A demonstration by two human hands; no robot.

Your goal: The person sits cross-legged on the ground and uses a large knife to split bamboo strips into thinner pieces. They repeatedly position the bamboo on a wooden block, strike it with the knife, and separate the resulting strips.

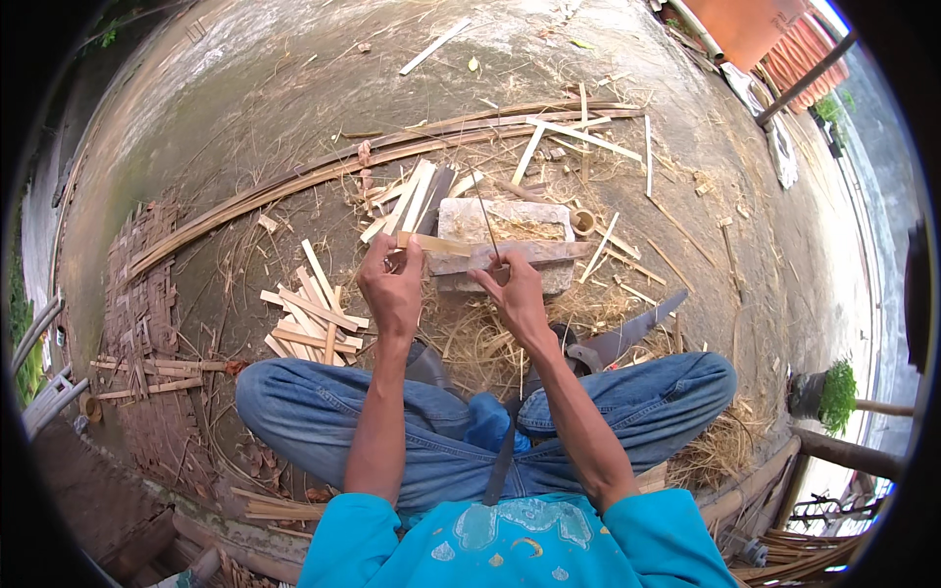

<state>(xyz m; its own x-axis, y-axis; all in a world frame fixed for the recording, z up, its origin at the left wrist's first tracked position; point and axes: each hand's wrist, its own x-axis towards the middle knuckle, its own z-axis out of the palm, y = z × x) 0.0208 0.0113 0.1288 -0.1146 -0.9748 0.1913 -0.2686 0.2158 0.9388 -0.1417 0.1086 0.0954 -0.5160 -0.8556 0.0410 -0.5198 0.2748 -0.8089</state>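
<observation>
My left hand [392, 279] pinches one end of a flat, pale bamboo strip [434, 243] between thumb and fingers. The strip reaches right, toward my right hand [512, 291]. The fingers of that hand are closed around a thin, dark knife blade [484, 208], seen nearly edge-on and pointing away from me. Below the hands, a rough pale stone block [461, 211] sits on the ground with shavings on top. A flat wooden piece [554, 252] lies along its near edge. My right fingers hide where blade and strip come together.
Cut strips [314, 318] lie heaped at left, with more [402, 201] beside the block. Long bamboo lengths [323, 181] curve across the ground beyond. A handsaw [637, 328] rests by my right knee. Shavings [725, 446] lie at right, and a woven mat [147, 294] at left.
</observation>
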